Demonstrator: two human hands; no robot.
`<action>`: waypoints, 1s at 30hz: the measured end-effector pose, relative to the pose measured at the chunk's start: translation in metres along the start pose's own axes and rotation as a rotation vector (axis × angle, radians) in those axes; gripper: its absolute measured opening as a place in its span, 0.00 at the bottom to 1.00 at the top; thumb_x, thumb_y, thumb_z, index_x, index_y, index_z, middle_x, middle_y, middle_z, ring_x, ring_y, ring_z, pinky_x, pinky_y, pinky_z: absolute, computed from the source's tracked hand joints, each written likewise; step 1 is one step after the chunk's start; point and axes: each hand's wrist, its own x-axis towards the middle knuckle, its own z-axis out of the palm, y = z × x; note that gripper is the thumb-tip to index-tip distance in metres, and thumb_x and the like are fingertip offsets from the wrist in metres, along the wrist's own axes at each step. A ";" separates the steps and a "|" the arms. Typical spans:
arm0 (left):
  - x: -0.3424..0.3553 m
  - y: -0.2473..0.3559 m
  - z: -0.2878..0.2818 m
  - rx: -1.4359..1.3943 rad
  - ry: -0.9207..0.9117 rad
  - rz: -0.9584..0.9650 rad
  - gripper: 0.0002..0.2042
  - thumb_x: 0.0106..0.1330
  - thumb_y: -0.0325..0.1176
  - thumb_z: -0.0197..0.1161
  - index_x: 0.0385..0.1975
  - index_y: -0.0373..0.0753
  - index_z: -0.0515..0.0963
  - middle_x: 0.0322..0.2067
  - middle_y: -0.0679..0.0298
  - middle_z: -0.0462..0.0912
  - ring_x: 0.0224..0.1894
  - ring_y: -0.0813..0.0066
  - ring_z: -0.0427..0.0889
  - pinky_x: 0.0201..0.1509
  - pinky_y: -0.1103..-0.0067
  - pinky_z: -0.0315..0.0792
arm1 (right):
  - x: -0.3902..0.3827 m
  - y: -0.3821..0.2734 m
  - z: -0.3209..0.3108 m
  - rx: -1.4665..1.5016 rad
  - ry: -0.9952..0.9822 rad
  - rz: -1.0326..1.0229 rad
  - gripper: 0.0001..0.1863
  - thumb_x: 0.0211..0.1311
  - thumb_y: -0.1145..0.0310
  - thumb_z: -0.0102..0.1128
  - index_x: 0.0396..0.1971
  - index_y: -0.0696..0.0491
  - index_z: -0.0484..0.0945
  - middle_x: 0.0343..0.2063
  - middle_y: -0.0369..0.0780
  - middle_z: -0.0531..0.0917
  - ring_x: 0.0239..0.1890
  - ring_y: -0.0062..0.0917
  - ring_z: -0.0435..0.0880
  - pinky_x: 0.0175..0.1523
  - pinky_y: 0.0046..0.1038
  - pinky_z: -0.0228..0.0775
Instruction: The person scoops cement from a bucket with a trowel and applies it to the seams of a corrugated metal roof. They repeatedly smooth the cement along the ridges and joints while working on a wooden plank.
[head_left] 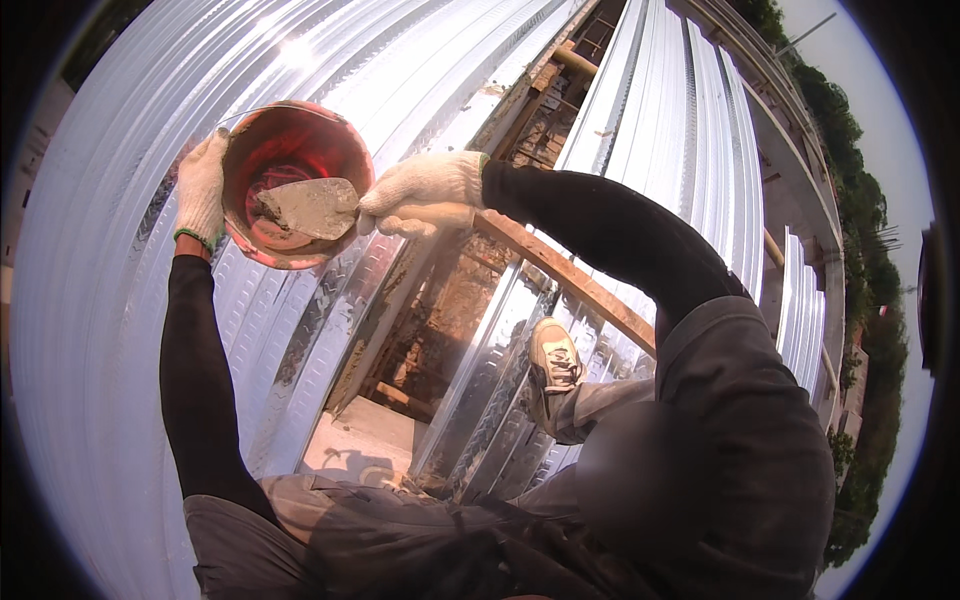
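Note:
A red bucket (348, 145), smeared with grey mortar, is held up over the metal sheets with its mouth turned toward me. My left hand (203, 188), in a white knitted glove, grips its left rim beside the thin wire handle. Inside the mouth lies the flat, mortar-coated blade of a trowel (312, 208). My right hand (425, 190), gloved too, is closed round the trowel's handle at the bucket's right side. The bucket's red inner bottom shows behind the blade, with some grey residue there.
Shiny ribbed metal decking (110, 300) spreads on both sides. Between its sections runs an open gap (430, 330) with rusty parts below. A wooden plank (570, 275) slants near my shoe (558, 358). Trees (865, 190) stand beyond the right edge.

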 end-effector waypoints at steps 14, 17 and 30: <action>-0.001 0.007 0.088 0.226 0.111 -0.082 0.22 0.88 0.43 0.56 0.51 0.27 0.88 0.43 0.62 0.92 0.43 0.73 0.86 0.53 0.69 0.81 | -0.234 0.041 -0.103 0.035 0.690 -0.424 0.25 0.88 0.55 0.62 0.59 0.68 0.82 0.28 0.36 0.83 0.22 0.17 0.84 0.26 0.18 0.80; -0.004 0.019 0.116 0.332 0.134 -0.084 0.22 0.89 0.43 0.54 0.48 0.27 0.86 0.43 0.62 0.90 0.44 0.75 0.84 0.53 0.69 0.80 | -0.229 0.080 -0.143 0.213 0.924 -0.480 0.19 0.83 0.58 0.66 0.55 0.61 0.84 0.32 0.35 0.82 0.27 0.18 0.82 0.27 0.22 0.78; -0.011 0.010 0.106 0.481 0.266 -0.043 0.22 0.89 0.42 0.54 0.53 0.26 0.85 0.45 0.61 0.90 0.45 0.72 0.85 0.54 0.68 0.81 | -0.098 0.056 -0.261 0.022 2.008 -0.529 0.24 0.73 0.54 0.71 0.52 0.61 0.82 0.41 0.59 0.91 0.44 0.58 0.92 0.53 0.53 0.83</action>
